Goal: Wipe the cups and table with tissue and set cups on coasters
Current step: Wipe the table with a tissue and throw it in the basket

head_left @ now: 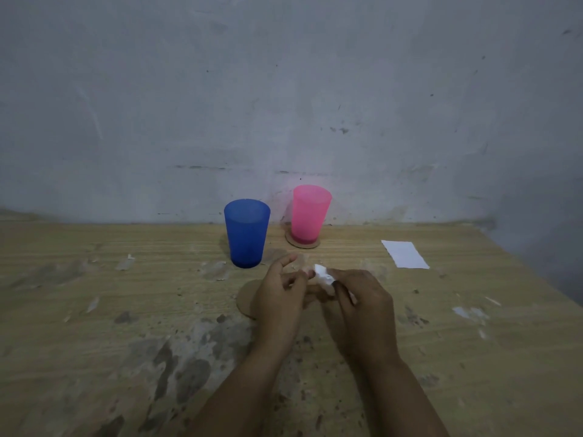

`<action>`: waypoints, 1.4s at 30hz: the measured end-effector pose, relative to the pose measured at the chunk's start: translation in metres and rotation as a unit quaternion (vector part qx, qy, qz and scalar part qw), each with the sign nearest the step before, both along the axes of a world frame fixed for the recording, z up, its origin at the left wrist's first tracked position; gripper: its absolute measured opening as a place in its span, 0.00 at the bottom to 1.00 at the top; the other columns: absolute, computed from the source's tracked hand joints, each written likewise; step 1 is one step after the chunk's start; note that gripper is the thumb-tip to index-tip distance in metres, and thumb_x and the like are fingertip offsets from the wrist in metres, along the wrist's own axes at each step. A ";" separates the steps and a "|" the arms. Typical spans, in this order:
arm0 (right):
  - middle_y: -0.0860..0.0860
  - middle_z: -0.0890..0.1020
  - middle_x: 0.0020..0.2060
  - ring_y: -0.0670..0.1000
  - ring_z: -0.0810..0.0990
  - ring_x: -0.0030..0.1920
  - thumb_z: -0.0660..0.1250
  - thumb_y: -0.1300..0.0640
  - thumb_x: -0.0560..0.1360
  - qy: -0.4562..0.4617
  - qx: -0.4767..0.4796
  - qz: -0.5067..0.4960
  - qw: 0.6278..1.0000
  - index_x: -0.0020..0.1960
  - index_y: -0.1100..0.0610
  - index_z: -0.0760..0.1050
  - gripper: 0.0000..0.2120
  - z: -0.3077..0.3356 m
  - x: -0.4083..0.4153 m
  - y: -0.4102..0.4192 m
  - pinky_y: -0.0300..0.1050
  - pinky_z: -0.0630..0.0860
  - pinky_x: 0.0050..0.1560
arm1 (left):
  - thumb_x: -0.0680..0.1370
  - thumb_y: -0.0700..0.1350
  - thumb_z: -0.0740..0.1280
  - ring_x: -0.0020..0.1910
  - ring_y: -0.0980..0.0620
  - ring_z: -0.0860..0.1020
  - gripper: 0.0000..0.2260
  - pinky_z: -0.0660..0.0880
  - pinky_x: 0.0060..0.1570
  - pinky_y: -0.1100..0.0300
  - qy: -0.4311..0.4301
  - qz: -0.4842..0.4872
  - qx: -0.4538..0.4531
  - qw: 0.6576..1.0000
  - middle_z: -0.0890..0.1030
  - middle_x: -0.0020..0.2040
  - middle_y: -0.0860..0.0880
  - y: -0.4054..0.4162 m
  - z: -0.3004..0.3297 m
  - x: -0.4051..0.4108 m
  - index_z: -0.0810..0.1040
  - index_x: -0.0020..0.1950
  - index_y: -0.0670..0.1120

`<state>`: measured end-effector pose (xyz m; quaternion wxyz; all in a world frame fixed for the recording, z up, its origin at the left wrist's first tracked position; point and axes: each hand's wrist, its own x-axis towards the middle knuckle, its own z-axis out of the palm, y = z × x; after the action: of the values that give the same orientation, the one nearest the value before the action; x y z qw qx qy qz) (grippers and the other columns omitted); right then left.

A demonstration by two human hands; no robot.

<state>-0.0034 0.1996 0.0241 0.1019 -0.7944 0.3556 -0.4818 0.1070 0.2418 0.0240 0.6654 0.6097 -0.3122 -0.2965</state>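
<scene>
A scuffed grey wall (pixel 284 89) rises behind; a flat white paper sheet (pixel 404 254) lies far right.

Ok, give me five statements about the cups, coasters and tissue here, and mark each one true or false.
1. The pink cup stands on a coaster. True.
2. The blue cup stands on a coaster. False: it stands upright on the bare table.
3. The right hand holds a crumpled tissue. True.
4. A second coaster lies in front of the blue cup, partly hidden by the left hand. True.
5. The white sheet lies left of the blue cup. False: it lies right of the pink cup.
</scene>
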 end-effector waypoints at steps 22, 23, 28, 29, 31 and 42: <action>0.57 0.84 0.52 0.57 0.81 0.53 0.68 0.62 0.70 0.320 0.106 0.021 0.941 0.56 0.53 0.81 0.15 0.000 0.025 -0.034 0.44 0.74 0.54 | 0.80 0.54 0.49 0.75 0.56 0.54 0.25 0.37 0.68 0.63 -0.550 -0.187 0.123 0.804 0.60 0.76 0.51 0.048 -0.036 -0.006 0.57 0.76 0.48; 0.56 0.85 0.50 0.56 0.82 0.50 0.70 0.63 0.68 0.312 0.088 0.038 0.945 0.53 0.53 0.83 0.15 0.001 0.018 -0.028 0.43 0.76 0.52 | 0.80 0.54 0.48 0.74 0.55 0.58 0.25 0.41 0.70 0.61 -0.552 -0.182 0.126 0.804 0.64 0.75 0.51 0.050 -0.036 -0.007 0.61 0.75 0.47; 0.52 0.84 0.52 0.57 0.82 0.52 0.64 0.62 0.71 0.336 0.087 -0.006 0.938 0.51 0.53 0.83 0.13 0.007 -0.016 -0.026 0.47 0.76 0.54 | 0.73 0.54 0.53 0.61 0.57 0.77 0.24 0.74 0.60 0.58 -0.581 -0.210 0.151 0.772 0.80 0.60 0.52 0.062 -0.028 -0.008 0.80 0.60 0.48; 0.52 0.83 0.55 0.57 0.80 0.54 0.63 0.62 0.73 0.338 0.104 -0.022 0.935 0.54 0.53 0.82 0.13 0.008 -0.013 -0.031 0.46 0.74 0.54 | 0.73 0.54 0.53 0.61 0.56 0.77 0.24 0.74 0.60 0.57 -0.588 -0.203 0.142 0.770 0.80 0.61 0.52 0.064 -0.029 -0.007 0.80 0.61 0.47; 0.54 0.83 0.55 0.57 0.79 0.53 0.61 0.59 0.76 0.334 0.110 -0.027 0.936 0.55 0.55 0.81 0.13 0.006 -0.002 -0.032 0.46 0.72 0.51 | 0.74 0.54 0.54 0.62 0.55 0.76 0.24 0.74 0.60 0.55 -0.598 -0.194 0.137 0.765 0.79 0.62 0.50 0.068 -0.031 -0.006 0.79 0.62 0.46; 0.49 0.67 0.72 0.48 0.61 0.73 0.56 0.56 0.79 0.360 0.124 0.015 0.924 0.72 0.53 0.63 0.21 -0.004 -0.020 -0.009 0.34 0.51 0.70 | 0.73 0.53 0.55 0.62 0.52 0.76 0.25 0.74 0.60 0.52 -0.600 -0.180 0.137 0.767 0.79 0.62 0.47 0.069 -0.031 -0.005 0.79 0.62 0.43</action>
<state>-0.0232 0.1908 0.0203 0.0724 -0.9007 0.4130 -0.1135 0.1016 0.3108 -0.0074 0.1862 0.6809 -0.7079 -0.0237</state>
